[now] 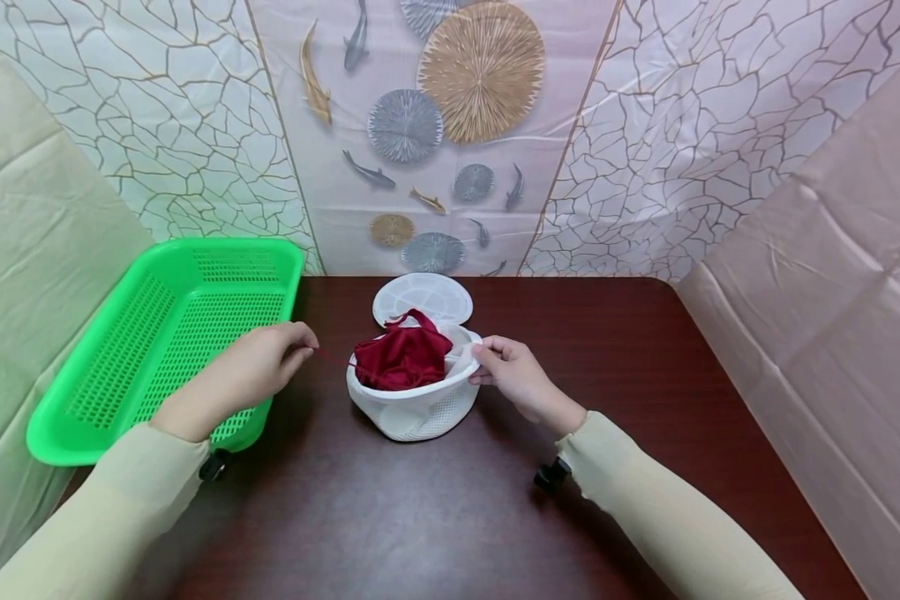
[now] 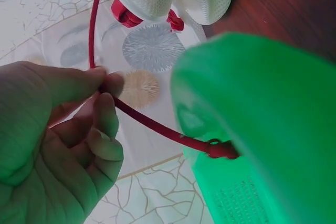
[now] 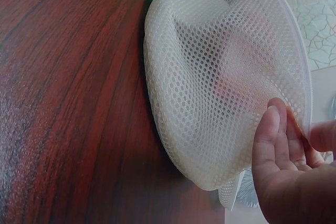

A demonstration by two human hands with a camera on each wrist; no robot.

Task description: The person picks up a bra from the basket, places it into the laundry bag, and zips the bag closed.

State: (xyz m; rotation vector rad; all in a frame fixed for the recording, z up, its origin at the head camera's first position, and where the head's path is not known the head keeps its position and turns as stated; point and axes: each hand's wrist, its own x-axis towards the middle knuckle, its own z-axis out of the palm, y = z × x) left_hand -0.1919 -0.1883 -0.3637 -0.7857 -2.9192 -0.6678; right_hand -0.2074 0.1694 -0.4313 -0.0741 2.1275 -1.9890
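Left hand [image 1: 276,354] pinches a red strap [image 2: 157,126] left of the bag [image 1: 420,417]; right hand [image 1: 516,375] pinches its rim [image 1: 412,393]; cloth [image 1: 405,358] inside.

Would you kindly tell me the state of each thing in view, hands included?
White rounded mesh bag: upright, top open
White round lid: open, lying behind the bag
Dark red fabric garment: bunched in the bag, partly sticking out
Thin red fabric strap: extending out of the bag
Green rectangular perforated plastic basket: upright, open-topped
Left hand: pinching the strap
Right hand: holding the bag's edge
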